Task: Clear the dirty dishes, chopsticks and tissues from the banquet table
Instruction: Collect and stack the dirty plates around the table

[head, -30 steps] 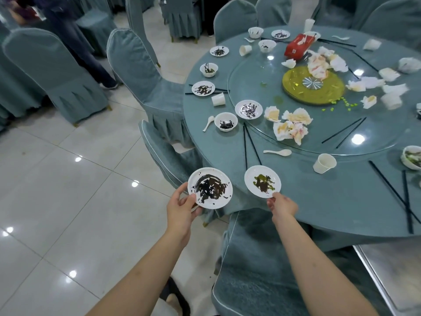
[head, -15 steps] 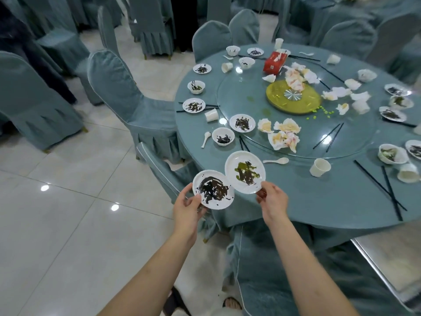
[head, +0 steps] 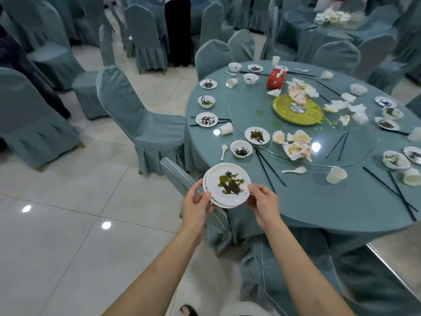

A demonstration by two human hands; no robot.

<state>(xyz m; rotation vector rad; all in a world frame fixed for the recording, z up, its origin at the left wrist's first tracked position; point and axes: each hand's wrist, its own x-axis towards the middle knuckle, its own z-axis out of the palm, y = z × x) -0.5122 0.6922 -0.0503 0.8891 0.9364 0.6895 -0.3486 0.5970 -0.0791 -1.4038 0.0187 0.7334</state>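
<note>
Fingers of my left hand (head: 197, 205) curl under the near-left rim of two stacked plates (head: 226, 185), thumb pressed on the upper rim, while my right hand (head: 264, 201) pinches the right rim, its fingers bent round the edge. Both plates are round, so they have no long axis; they sit nearly level, faces up, tipped slightly toward me, the top one smeared with dark green sauce. I hold them in the air just off the near-left edge of the table (head: 319, 208), above a covered chair (head: 182, 179). Beyond them on the cloth lie a pair of black chopsticks (head: 268, 166) running away from me, a white spoon (head: 293, 171) lying crosswise, and a paper cup (head: 336, 175) on its side. Farther off sit a dirty bowl (head: 241, 148), crumpled tissues (head: 296, 144) on the glass turntable, and a red box (head: 276, 77).
</note>
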